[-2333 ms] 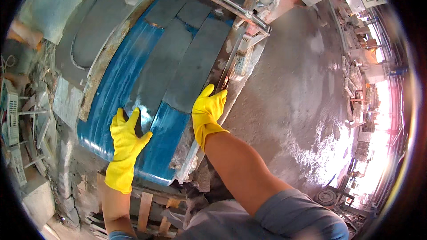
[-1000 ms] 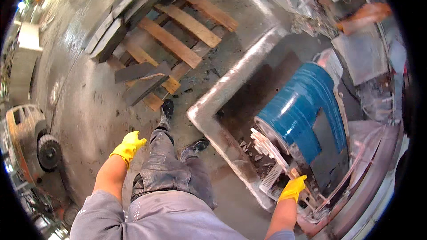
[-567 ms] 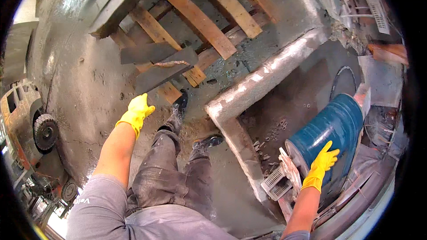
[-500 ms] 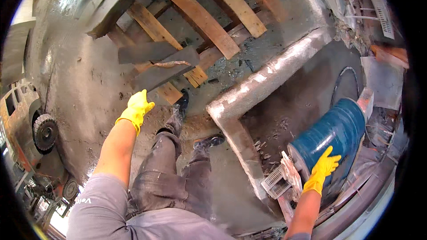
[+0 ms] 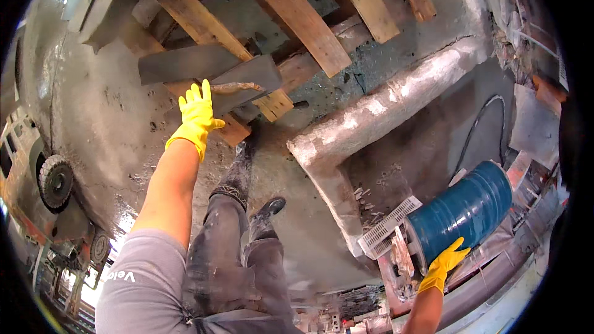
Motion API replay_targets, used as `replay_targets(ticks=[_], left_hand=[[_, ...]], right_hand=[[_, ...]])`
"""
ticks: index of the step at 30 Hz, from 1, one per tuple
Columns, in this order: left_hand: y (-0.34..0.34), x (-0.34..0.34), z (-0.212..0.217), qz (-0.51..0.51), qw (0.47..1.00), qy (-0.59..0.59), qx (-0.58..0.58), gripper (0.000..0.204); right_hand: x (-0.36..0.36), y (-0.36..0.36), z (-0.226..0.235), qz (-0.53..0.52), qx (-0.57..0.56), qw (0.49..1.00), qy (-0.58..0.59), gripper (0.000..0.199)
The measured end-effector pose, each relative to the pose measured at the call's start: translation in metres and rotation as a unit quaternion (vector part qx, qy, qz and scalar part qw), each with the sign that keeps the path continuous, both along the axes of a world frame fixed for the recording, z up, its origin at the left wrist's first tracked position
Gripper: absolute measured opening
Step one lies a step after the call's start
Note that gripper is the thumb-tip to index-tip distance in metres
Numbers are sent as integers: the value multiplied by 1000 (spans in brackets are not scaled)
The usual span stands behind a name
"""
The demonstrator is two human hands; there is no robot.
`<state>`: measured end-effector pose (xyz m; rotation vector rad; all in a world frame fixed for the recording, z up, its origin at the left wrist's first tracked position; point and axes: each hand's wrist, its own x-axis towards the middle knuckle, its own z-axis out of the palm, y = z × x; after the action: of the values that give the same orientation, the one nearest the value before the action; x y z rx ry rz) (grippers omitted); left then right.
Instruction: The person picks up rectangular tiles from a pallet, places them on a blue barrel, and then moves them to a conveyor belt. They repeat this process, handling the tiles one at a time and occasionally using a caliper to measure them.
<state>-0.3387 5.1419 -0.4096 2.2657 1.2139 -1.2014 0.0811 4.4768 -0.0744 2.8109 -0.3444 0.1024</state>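
My left hand (image 5: 198,114), in a yellow rubber glove, reaches forward with its fingers spread. Its fingertips are at the near edge of two flat dark grey slabs, and whether they touch is unclear. One slab (image 5: 179,65) lies farther left; the other slab (image 5: 266,71) crosses the wooden planks and has a brown, ragged strip (image 5: 232,88) along it. My right hand (image 5: 444,265), gloved alike, is low at the right beside a blue metal drum (image 5: 464,207) lying on its side. Its fingers are apart and hold nothing; contact with the drum cannot be made out.
Several wooden planks (image 5: 303,15) form a pallet-like frame ahead. A low L-shaped concrete curb (image 5: 377,108) runs between my feet and the drum. A white slotted plastic piece (image 5: 388,227) lies by the drum's end. A dirty orange vehicle with a black wheel (image 5: 55,182) stands left.
My left hand has moved forward to the slabs and its fingers have spread. My right hand is lower against the drum. The whole view has shifted, and my feet have moved.
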Motion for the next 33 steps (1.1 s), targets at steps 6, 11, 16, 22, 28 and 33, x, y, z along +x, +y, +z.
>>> replay_targets(ticks=[6,11,16,22,28,33], left_hand=[[3,-20,-35,-82,995,7,48,142],[10,-25,-32,-93,995,-15,30,140],[15,-10,-18,11,997,-37,59,143],[57,89,-9,4,973,-213,90,138],[64,263,-30,-157,969,-159,108,132],[66,303,-85,-253,931,-229,131,102]], right_hand=[[-4,18,5,-9,91,996,-7,98],[-11,38,0,-57,158,986,-17,100],[-9,6,6,-43,130,990,-24,97],[-11,49,4,-64,152,986,-17,94],[-9,11,11,-9,76,997,-6,89],[-8,18,6,-24,133,991,-16,88]])
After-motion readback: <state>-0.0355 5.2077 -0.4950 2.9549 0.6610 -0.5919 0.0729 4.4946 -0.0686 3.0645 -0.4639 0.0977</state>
